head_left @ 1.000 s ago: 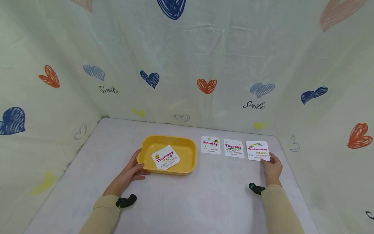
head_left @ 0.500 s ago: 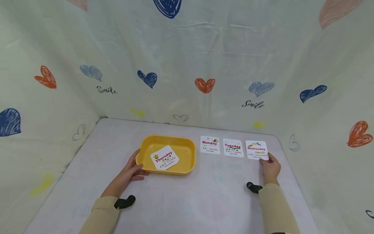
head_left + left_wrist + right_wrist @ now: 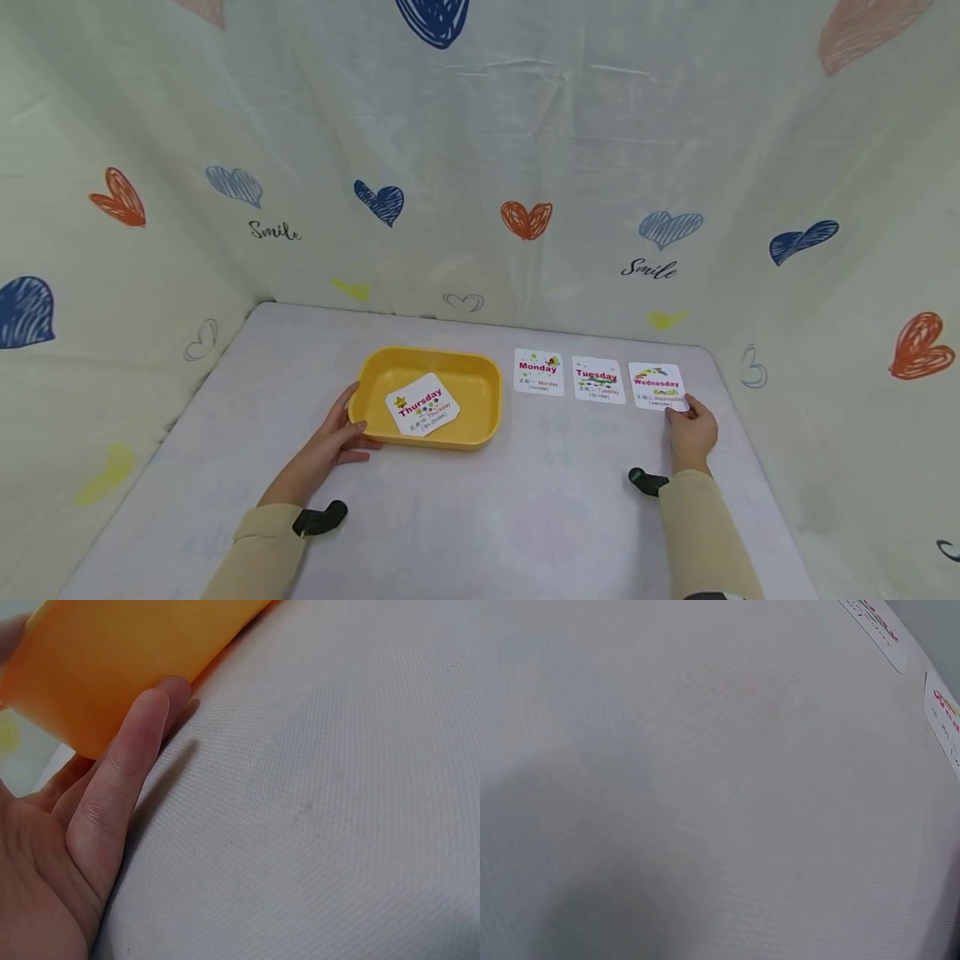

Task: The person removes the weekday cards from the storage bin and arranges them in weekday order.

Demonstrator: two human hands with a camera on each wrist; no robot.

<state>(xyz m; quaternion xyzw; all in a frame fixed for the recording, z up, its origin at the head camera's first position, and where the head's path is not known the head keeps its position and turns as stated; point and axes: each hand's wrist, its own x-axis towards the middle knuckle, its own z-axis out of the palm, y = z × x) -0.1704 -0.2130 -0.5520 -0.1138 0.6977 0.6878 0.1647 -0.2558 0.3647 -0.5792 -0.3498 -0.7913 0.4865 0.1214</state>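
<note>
Edged slightly left, your right hand [image 3: 692, 433] pinches the white square Wednesday card [image 3: 655, 387]; overpushing could overlap the white square Tuesday card [image 3: 599, 381]. Your left hand [image 3: 324, 447] grips the yellow oblong plastic tray [image 3: 478, 404].

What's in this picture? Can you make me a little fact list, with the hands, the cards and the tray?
Left hand: holding the left end of the yellow tray
In the tray: Thursday card, turned at a slant
Row on the table, left to right: Monday card, Tuesday card, Wednesday card
Right hand: holding the Wednesday card's near right corner
Cards in total: four
</note>
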